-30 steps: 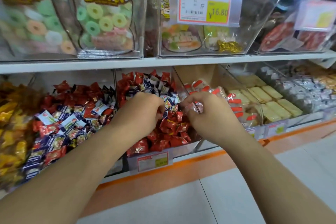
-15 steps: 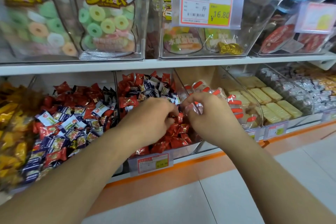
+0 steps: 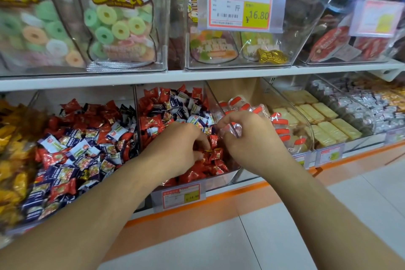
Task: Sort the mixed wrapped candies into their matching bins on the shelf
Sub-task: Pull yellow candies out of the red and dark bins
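**Both hands picking through the middle candy bin**

At far left a bin of yellow-wrapped sweets (image 3: pixel 11 149) sits beside a bin of mixed red and blue-white candies (image 3: pixel 72 151). Next comes the middle bin (image 3: pixel 221 178), also holding red candies (image 3: pixel 151 123) mixed with blue-white candies (image 3: pixel 197 119).

The left hand (image 3: pixel 182 147) reaches into this bin, fingers curled down among the red wrappers near the front; it appears to pinch a red piece (image 3: pixel 213 152), though the fingertips are partly buried, so the hold is not certain. Just beside it, the right hand (image 3: pixel 247 138) hovers at the clear divider, fingers curled around what looks like a clear crinkly wrapper (image 3: pixel 232 130); exactly what it holds is hard to tell.

Further right lie packets with orange-red ends (image 3: pixel 282 131), then pale yellow bars (image 3: pixel 324 123), then silvery sweets (image 3: pixel 359 107).

These candies are probably light, with slick, crackly foil that slides easily. The twisted or crimped wrapper ends likely give the surest pinch; the piled pieces will shift when disturbed.
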Demonstrator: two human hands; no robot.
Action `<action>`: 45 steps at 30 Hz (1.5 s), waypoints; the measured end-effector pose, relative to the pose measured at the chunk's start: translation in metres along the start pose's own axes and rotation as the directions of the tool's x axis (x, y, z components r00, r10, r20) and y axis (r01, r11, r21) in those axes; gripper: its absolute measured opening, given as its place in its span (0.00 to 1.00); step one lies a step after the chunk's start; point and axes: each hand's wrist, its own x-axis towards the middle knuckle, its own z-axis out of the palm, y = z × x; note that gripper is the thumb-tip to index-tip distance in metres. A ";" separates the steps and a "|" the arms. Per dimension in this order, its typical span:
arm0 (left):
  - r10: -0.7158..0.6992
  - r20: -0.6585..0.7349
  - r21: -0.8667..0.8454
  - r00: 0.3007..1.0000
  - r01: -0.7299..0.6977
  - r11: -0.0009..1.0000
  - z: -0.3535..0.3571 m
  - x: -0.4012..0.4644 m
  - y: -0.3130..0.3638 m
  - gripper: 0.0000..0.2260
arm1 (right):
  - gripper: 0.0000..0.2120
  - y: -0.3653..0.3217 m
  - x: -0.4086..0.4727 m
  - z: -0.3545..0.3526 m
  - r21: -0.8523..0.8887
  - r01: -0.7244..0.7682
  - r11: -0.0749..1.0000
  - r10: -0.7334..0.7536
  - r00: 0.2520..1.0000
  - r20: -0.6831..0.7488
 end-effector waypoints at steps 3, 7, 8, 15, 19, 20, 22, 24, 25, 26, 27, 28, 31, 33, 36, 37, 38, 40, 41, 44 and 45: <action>0.016 -0.137 -0.043 0.990 -0.022 0.999 -0.011 0.001 0.000 0.11 | 0.09 0.000 0.000 0.000 -0.007 0.005 1.000 -0.005 1.000 0.002; 0.032 -0.329 0.023 0.944 -0.026 0.999 -0.032 0.004 -0.005 0.09 | 0.08 0.000 0.000 0.000 -0.024 -0.004 1.000 0.004 1.000 0.012; 0.025 -0.358 0.069 0.933 -0.001 0.998 -0.034 0.005 -0.009 0.08 | 0.08 0.000 0.001 0.000 -0.021 -0.007 1.000 0.007 1.000 0.015; 0.151 -0.182 0.096 0.972 -0.135 0.986 -0.002 0.008 -0.002 0.09 | 0.09 0.001 0.002 0.001 -0.010 -0.013 1.000 0.013 1.000 0.008; 0.080 -0.026 0.039 0.996 -0.079 0.996 0.024 0.014 -0.007 0.13 | 0.10 0.002 0.001 0.001 -0.002 -0.011 1.000 0.011 1.000 0.009; 0.065 -0.009 0.052 0.998 -0.064 0.997 0.027 0.014 -0.010 0.15 | 0.10 0.003 0.001 0.002 -0.002 -0.009 1.000 0.009 1.000 0.011; 0.043 0.011 0.055 0.999 -0.044 0.998 0.029 0.016 -0.013 0.18 | 0.10 0.005 0.001 0.002 -0.008 0.001 1.000 -0.001 1.000 0.010; 0.038 0.029 0.054 0.999 -0.039 0.998 0.029 0.017 -0.013 0.19 | 0.09 0.006 0.002 0.002 -0.017 0.004 1.000 -0.004 1.000 0.010; 0.039 0.037 0.052 0.999 -0.041 0.998 0.029 0.017 -0.012 0.18 | 0.09 0.006 0.002 0.002 -0.021 0.002 1.000 -0.002 1.000 0.012; 0.042 0.042 0.044 0.998 -0.044 0.998 0.028 0.017 -0.011 0.18 | 0.09 0.006 0.002 0.002 -0.022 -0.001 1.000 0.001 1.000 0.014; 0.047 0.044 0.036 0.998 -0.049 0.998 0.028 0.017 -0.011 0.17 | 0.09 0.005 0.003 0.002 -0.018 -0.004 1.000 0.004 1.000 0.017; 0.055 0.045 0.032 0.997 -0.057 0.998 0.028 0.017 -0.011 0.17 | 0.09 0.005 0.002 0.001 -0.012 -0.007 1.000 0.007 1.000 0.018; 0.089 0.066 0.087 0.994 -0.095 0.992 0.027 0.017 -0.012 0.15 | 0.10 0.004 0.001 0.001 0.003 -0.018 1.000 0.018 1.000 0.021; 0.088 0.096 0.132 0.991 -0.100 0.986 0.027 0.017 -0.012 0.15 | 0.10 0.004 0.001 0.000 0.004 -0.025 1.000 0.024 0.999 0.025; 0.068 0.116 0.131 0.991 -0.083 0.988 0.029 0.017 -0.013 0.13 | 0.09 0.003 0.001 0.000 0.011 -0.025 1.000 0.025 0.999 0.029; 0.057 0.118 0.112 0.991 -0.070 0.991 0.029 0.017 -0.014 0.12 | 0.09 0.003 0.000 0.000 0.010 -0.021 1.000 0.021 0.999 0.031; 0.045 0.117 0.081 0.992 -0.054 0.995 0.028 0.016 -0.013 0.10 | 0.09 0.003 0.000 0.000 0.011 -0.020 1.000 0.020 0.999 0.032; 0.017 0.115 0.015 0.993 -0.019 1.000 0.025 0.013 -0.012 0.08 | 0.09 0.003 0.001 0.000 0.016 -0.024 1.000 0.023 0.999 0.026; 0.024 0.114 -0.003 0.993 -0.024 1.000 0.023 0.012 -0.011 0.08 | 0.09 0.003 0.001 0.000 0.010 -0.028 1.000 0.028 0.999 0.025; 0.077 0.109 -0.066 0.991 -0.070 0.995 0.020 0.011 -0.007 0.09 | 0.10 0.001 0.002 0.001 0.004 -0.035 0.999 0.035 0.999 0.029; 0.082 0.107 -0.087 0.991 -0.073 0.993 0.019 0.010 -0.005 0.09 | 0.10 0.000 0.002 0.000 0.015 -0.039 0.999 0.038 0.999 0.034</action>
